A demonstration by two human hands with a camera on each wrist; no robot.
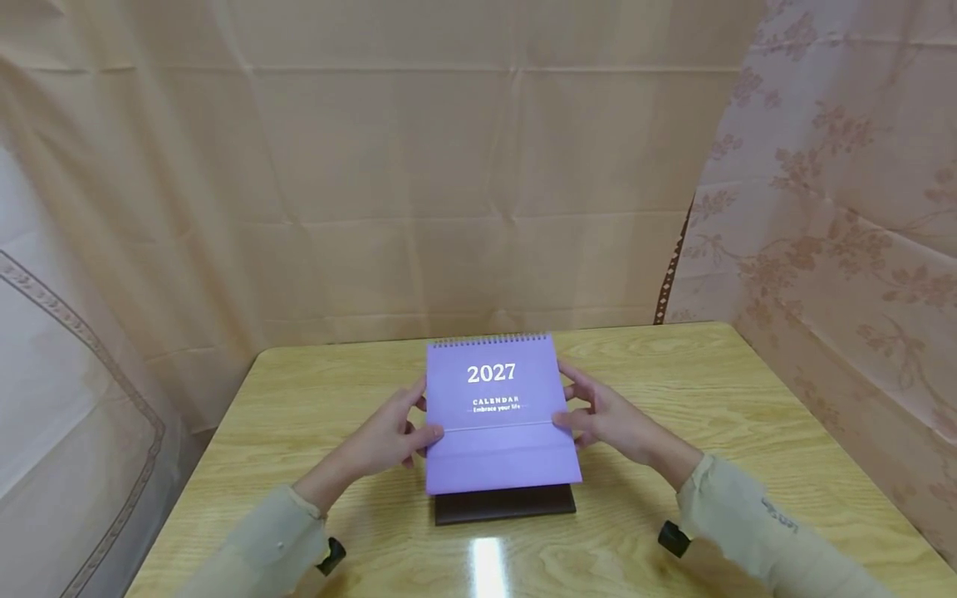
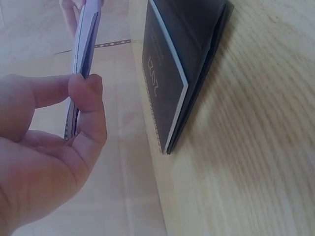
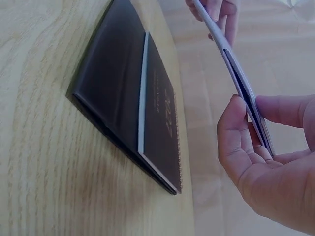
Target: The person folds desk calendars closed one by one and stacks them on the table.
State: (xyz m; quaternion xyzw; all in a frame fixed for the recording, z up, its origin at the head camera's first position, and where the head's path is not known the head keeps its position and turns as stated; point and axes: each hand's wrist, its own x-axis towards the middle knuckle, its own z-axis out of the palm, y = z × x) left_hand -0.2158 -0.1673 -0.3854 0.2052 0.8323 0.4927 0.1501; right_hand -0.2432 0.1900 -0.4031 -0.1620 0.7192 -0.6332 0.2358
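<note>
A purple spiral-bound 2027 desk calendar (image 1: 503, 457) is held up off the table, its cover toward the head camera. My left hand (image 1: 389, 428) pinches its left edge, thumb in front and fingers behind. On the opposite edge my right hand (image 1: 609, 418) grips it the same way. Both wrist views show the purple calendar edge-on and folded nearly flat between thumb and fingers. Below it a dark brown spiral calendar (image 2: 165, 73) stands on the table; in the head view only its lower front (image 1: 505, 503) shows, the rest hidden behind the purple one.
The wooden table (image 1: 299, 390) runs back to a beige curtain (image 1: 449, 166). A flowered cloth (image 1: 845, 208) hangs along the right side and a white cloth (image 1: 67, 399) along the left. A bright reflection lies on the table near the front.
</note>
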